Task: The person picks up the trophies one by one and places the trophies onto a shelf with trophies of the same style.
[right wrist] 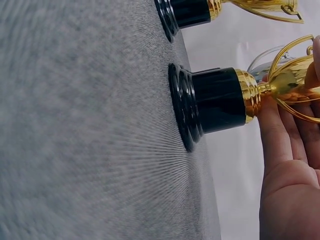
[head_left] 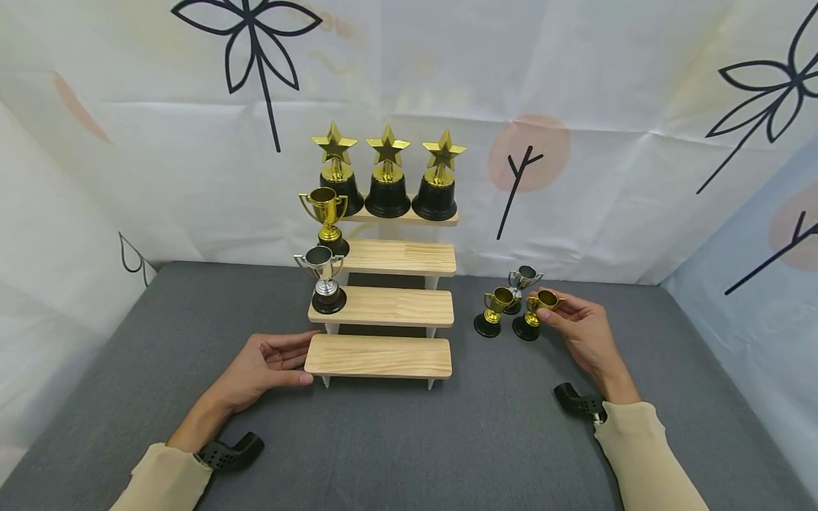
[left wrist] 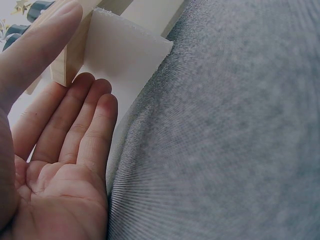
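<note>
At the right, my right hand [head_left: 581, 330] pinches the cup of a small gold trophy [head_left: 528, 316] between thumb and fingers. The trophy's black base [right wrist: 217, 100] stands upright on the grey cloth. Beside it are another gold trophy [head_left: 489, 312] and, behind, a silver trophy [head_left: 525, 278]. My left hand [head_left: 271, 365] lies against the left end of a stepped wooden shelf [head_left: 377, 356], its fingers [left wrist: 95, 125] extended by the lowest board and the thumb held apart. A silver trophy [head_left: 327, 284] and a gold trophy [head_left: 327, 216] stand on the left ends of two middle boards.
Three star trophies [head_left: 387, 174] with black bases line the top board. Behind the shelf hangs a white cloth [head_left: 601, 213] with leaf drawings. Grey fabric [head_left: 498, 433] covers the table, and pale side cloths [head_left: 57, 284] rise at left and right.
</note>
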Motion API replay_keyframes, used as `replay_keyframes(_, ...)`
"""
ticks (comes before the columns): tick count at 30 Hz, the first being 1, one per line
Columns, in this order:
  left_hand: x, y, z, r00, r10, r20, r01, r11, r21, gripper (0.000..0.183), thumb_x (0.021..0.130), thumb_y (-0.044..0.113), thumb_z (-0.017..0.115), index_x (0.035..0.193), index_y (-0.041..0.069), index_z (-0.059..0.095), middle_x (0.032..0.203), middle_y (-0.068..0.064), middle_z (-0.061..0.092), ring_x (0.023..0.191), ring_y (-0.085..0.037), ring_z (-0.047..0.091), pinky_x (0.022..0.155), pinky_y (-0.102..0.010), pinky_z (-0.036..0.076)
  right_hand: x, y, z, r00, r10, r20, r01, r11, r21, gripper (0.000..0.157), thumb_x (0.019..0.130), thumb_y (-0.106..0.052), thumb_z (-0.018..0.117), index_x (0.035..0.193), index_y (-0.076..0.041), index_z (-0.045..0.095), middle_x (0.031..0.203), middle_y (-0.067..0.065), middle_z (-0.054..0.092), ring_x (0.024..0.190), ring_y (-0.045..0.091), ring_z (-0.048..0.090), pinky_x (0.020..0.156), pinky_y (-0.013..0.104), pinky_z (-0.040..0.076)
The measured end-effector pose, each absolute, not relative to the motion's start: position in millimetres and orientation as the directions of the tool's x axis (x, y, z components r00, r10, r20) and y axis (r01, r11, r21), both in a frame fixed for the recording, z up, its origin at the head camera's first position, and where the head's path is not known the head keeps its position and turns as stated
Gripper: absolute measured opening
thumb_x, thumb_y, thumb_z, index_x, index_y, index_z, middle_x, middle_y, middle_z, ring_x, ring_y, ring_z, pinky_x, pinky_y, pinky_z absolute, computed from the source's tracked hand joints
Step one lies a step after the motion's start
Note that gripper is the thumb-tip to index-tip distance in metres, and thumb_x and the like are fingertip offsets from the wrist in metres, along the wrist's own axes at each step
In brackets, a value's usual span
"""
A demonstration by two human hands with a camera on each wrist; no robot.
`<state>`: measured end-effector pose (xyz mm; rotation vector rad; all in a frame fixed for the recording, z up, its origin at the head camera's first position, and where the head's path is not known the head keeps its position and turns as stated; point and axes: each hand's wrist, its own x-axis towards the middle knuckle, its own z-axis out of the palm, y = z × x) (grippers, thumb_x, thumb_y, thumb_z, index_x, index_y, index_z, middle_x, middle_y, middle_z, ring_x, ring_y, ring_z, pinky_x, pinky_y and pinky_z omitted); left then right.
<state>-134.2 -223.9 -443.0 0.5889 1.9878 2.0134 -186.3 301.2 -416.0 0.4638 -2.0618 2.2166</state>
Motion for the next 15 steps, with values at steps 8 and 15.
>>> replay_keyframes(8,-134,-224,-443,-0.886,0.449,0.117,0.113,-0.035,0.993,0.074,0.079,-0.013,0.079,0.141,-0.024,0.039,0.142,-0.04,0.045,0.122,-0.014,0.062,0.1,-0.032,0.054,-185,299,-408,-0.952,-0.118,0.282,-0.272,-0.094,-0.958,0.037,0.092,0.015,0.065,0.129,0.014,0.061,0.113,0.003,0.075,0.106,0.013,0.07,0.087,0.022,0.06)
replay_keyframes(15,-134,-223,-443,-0.886,0.45,0.116,0.113,-0.034,0.993,0.074,0.079,-0.013,0.079,0.141,-0.024,0.039,0.142,-0.041,0.043,0.122,-0.014,0.062,0.1,-0.033,0.053,-180,298,-395,-0.948,-0.102,0.3,-0.289,-0.108,-0.951,0.034,0.093,0.016,0.063,0.127,0.014,0.063,0.112,0.003,0.075,0.103,0.013,0.07,0.083,0.021,0.06)
